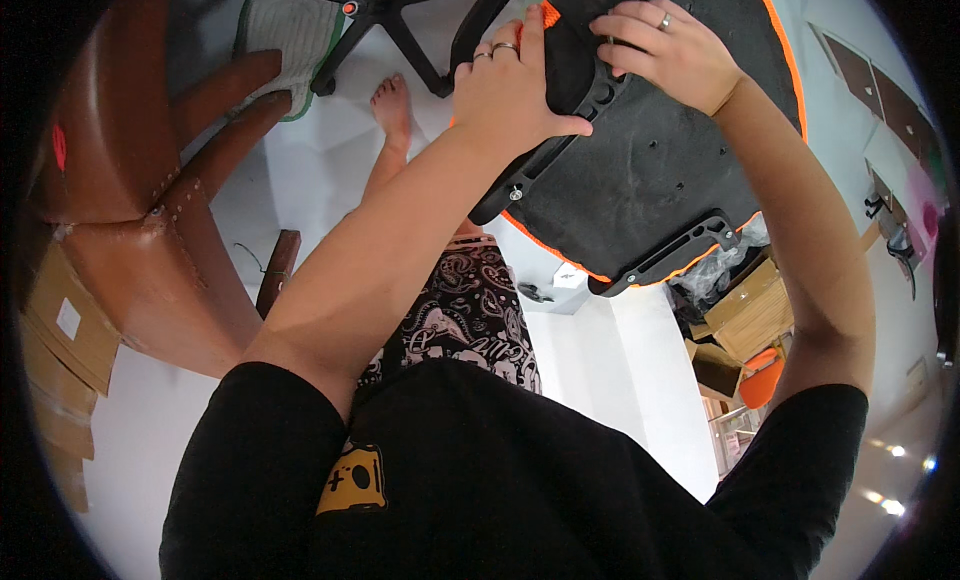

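The orange-edged chair seat (680,175) shows its underside, right of the bare foot (392,108); the left hand (505,95), spread wide, lies over the black bracket (553,162); the right hand (680,60), half curled, hides whether it pinches anything; if the left hand slackens, perhaps the bracket shifts and its holes (602,93) misalign.

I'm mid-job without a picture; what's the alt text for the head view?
The left hand is at a black bracket on an orange-edged black seat, the right hand curled near that bracket's upper end. A second bracket lies by the seat's lower edge; a star-shaped base and brown furniture are to the left.
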Tool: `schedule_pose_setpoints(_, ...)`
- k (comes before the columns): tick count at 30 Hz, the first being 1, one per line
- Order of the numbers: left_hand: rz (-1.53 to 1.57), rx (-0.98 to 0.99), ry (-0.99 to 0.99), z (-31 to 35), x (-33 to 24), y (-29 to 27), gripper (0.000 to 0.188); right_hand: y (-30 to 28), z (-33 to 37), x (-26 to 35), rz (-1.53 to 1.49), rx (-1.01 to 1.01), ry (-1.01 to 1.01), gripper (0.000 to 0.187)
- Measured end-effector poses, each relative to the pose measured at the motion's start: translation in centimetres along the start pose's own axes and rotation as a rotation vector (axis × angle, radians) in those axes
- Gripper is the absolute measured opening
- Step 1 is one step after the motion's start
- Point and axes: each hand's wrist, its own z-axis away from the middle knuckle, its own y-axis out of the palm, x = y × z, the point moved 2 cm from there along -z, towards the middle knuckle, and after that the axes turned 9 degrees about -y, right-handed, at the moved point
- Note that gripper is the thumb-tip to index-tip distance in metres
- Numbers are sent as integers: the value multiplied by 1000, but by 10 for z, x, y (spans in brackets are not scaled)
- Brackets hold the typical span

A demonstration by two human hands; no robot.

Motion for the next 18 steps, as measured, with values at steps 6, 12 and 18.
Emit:
schedule_pose_setpoints(6, -6, 49, 2, -1, -17, -27, 101, -46, -19, -12, -269, 84, 113, 8)
schedule_pose_setpoints(12, 126, -96, 155, 34, 46, -11, 127, -56, -30, 41, -966, -696, 1199, 17)
schedule_pose_setpoints(18, 560, 251, -28, 102, 77, 10, 131, 13, -18, 211, -1156, -991, 1610, 19)
